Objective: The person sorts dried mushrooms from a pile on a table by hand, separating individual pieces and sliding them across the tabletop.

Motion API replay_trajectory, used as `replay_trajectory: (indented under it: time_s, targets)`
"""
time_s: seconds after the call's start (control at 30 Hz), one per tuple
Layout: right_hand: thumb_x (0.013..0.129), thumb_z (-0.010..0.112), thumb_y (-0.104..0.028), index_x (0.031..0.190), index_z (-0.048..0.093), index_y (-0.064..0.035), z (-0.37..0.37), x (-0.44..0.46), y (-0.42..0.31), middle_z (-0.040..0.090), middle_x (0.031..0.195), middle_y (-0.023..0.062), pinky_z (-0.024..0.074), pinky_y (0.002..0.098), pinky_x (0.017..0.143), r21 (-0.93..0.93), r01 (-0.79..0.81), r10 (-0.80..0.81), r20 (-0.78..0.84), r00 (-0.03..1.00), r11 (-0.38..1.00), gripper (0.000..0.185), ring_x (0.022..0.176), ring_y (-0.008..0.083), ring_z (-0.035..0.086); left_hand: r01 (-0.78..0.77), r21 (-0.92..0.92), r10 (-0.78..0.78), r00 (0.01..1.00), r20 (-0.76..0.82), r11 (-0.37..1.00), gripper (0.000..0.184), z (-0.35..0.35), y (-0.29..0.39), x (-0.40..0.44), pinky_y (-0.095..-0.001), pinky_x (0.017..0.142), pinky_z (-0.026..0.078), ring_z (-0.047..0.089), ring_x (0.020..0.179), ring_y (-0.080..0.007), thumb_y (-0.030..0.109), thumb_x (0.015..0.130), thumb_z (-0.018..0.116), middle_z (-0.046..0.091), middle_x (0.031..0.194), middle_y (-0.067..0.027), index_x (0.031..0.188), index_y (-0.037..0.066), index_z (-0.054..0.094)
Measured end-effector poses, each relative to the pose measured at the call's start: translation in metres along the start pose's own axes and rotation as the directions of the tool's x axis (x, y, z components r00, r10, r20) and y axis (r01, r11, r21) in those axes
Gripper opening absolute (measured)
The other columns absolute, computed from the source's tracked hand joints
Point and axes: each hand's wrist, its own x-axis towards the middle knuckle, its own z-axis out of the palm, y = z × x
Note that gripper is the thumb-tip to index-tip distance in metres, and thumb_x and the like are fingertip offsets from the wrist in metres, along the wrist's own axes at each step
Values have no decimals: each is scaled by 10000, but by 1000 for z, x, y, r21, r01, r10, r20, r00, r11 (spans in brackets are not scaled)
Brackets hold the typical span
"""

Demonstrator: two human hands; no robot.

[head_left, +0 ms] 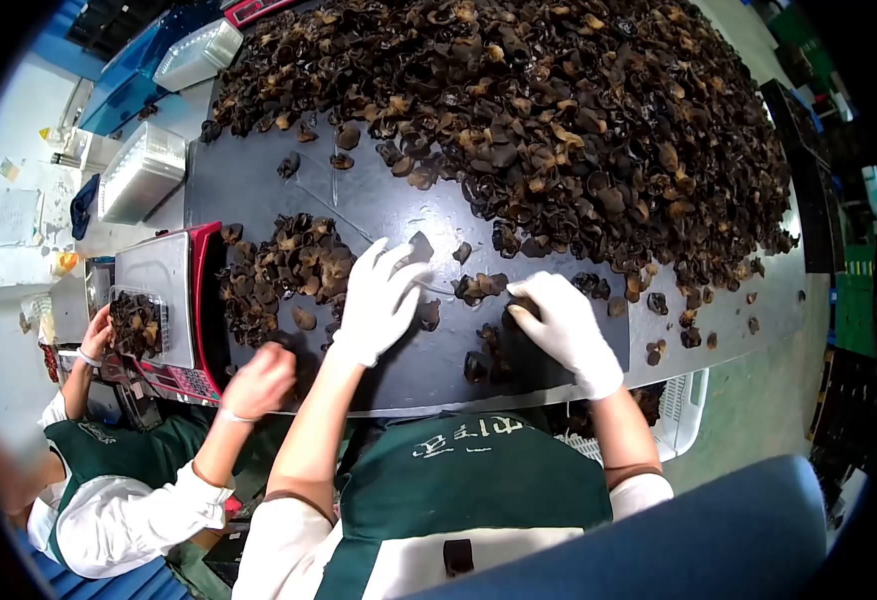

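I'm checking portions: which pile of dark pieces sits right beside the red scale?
The smaller pile, between the scale and the gloved left hand; the large heap lies farther off.

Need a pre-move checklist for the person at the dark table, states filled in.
1. Gloves on: ok. Left hand and right hand both wear white ones.
2. Right-hand grip: cannot tell. It is at a small cluster of dark pieces, but whether it holds any is unclear.
3. Co-worker's nearer hand clear of the left hand: ok, a visible gap.
4. Supply: ok. A large pile covers the table's far side.
5. Spare clear trays: ok, a stack stands beyond the red scale.
6. Scale reading: cannot tell, no legible digits.
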Motion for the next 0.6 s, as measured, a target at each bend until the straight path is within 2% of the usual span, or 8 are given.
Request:
replay_trajectory:
  time_s: [0.07,0.17,0.3,0.37,0.4,0.5,0.53,0.6]
  targets:
    - [747,771,-196,1114,630,-106,33,19,-6,611,1014,83,505,390,800,-86,92,-103,-144,984,992,404,925,280,598,-119,25,119,993,-22,993,325,19,10,30,-504,1059,400,500,1216,-373,151,844,662,589,1258,-124,1169,170,669]
    - [714,781,-171,996,642,-97,62,30,-3,621,1050,97,465,414,883,-95,18,-20,-13,1000,995,323,1036,302,571,-179,111,180,984,-2,978,307,44,9,48,-478,1029,418,513,1194,-342,180,853,653,621,1161,-93,1159,189,654]
    - [682,780,-172,955,642,-125,46,29,1,620,1067,81,458,409,859,-214,35,-26,47,999,976,310,1026,291,574,-77,136,73,997,39,988,120,44,-15,38,-441,912,428,564,997,-273,202,855,637,614,1007,-65,963,161,668]
    - [670,759,-131,860,630,-119,28,25,4,630,1051,82,457,395,880,240,118,-85,-145,986,964,230,1057,293,565,-35,278,11,996,86,960,118,27,-25,21,-439,904,417,559,989,-277,207,823,652,610,989,-67,926,154,668]
    - [687,728,-86,851,624,-91,19,15,2,645,1059,88,472,391,897,310,94,-27,-213,977,946,194,1048,297,590,-7,275,-32,990,139,961,126,17,-27,13,-442,916,413,554,998,-279,208,798,662,606,995,-69,911,152,670]
    - [717,693,-8,902,612,-18,-42,-20,13,666,1038,113,503,343,881,641,-194,75,208,975,742,202,978,245,639,92,161,-140,936,323,983,185,-11,-36,-3,-472,991,392,520,1112,-308,215,729,685,596,1091,-87,895,137,672]
    - [701,699,5,897,622,-15,-60,-29,21,685,972,109,516,338,849,641,-214,-28,345,938,737,211,927,232,654,72,127,-104,958,267,989,204,-17,-36,-5,-478,1002,391,512,1146,-324,213,726,688,599,1122,-94,915,136,678]
    - [714,719,-97,939,673,-32,-85,-52,29,703,972,104,525,324,836,341,-520,148,710,688,783,239,910,223,664,67,102,-82,986,148,993,243,-24,-29,-5,-495,1035,384,479,1229,-371,185,726,690,595,1214,-114,965,141,693]
